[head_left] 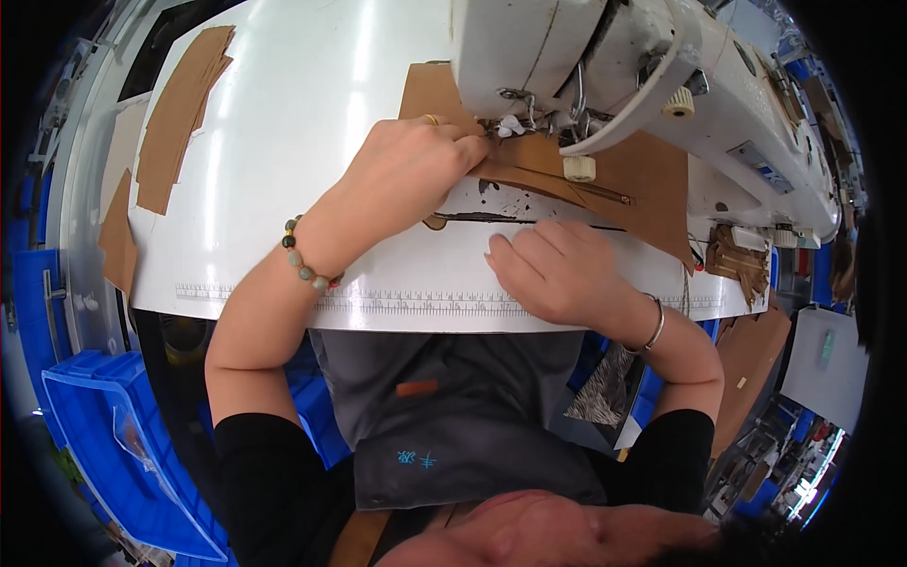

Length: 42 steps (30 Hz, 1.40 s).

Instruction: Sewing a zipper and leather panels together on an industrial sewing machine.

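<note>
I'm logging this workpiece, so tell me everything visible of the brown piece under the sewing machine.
The brown piece looks like leather, a thin sheet with a dark zipper-like strip near its curved close edge. It lies on the white table, partly hidden by the sewing machine; the left hand touches it.

From where I stand, the sewing machine (746, 132) sits at the desk's (302, 161) right rear, the panel (652, 180) under its head. A stack of pieces (179, 123) lies left; a ruler scale (416, 305) runs along the front edge.
</note>
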{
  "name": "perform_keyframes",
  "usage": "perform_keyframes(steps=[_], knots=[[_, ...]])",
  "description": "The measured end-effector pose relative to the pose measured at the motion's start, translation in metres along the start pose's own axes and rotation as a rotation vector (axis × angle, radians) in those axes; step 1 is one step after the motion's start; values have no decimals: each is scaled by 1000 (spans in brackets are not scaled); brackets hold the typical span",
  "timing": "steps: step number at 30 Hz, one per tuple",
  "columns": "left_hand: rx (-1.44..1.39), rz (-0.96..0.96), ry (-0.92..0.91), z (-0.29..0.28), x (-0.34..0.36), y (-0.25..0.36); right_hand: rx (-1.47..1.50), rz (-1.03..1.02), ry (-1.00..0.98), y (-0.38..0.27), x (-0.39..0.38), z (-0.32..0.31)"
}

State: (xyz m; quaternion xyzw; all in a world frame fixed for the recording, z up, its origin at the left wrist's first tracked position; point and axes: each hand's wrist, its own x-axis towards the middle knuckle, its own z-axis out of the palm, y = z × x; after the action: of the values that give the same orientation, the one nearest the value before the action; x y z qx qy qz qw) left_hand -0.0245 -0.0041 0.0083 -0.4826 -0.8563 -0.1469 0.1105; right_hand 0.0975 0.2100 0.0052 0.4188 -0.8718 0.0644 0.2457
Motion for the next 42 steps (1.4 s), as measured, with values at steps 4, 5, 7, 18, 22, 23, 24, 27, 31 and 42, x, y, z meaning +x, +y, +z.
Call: perform_keyframes(steps=[4,5,7,18,22,23,24,27,31,42], knots=[[20,-25,-8,-1,-1,3,-35,250,-82,4,6,29],[22,-26,-6,-2,-2,4,-22,350,-63,7,7,33],[21,-13,0,-2,-3,5,-17,332,-14,12,8,37],[29,-13,47,0,-5,8,72,368,-71,11,3,36],[17,-21,33,0,-6,10,57,341,-25,13,1,36],[23,-24,28,0,-6,10,47,342,-35,13,1,36],[19,-34,16,0,-6,10,47,334,-31,13,2,36],[14,-43,7,0,-6,10,52,335,-34,14,2,36],[11,-41,14,-1,-6,11,69,321,-6,16,1,37],[-16,-93,-127,-4,-10,16,56,84,35,10,0,6]])
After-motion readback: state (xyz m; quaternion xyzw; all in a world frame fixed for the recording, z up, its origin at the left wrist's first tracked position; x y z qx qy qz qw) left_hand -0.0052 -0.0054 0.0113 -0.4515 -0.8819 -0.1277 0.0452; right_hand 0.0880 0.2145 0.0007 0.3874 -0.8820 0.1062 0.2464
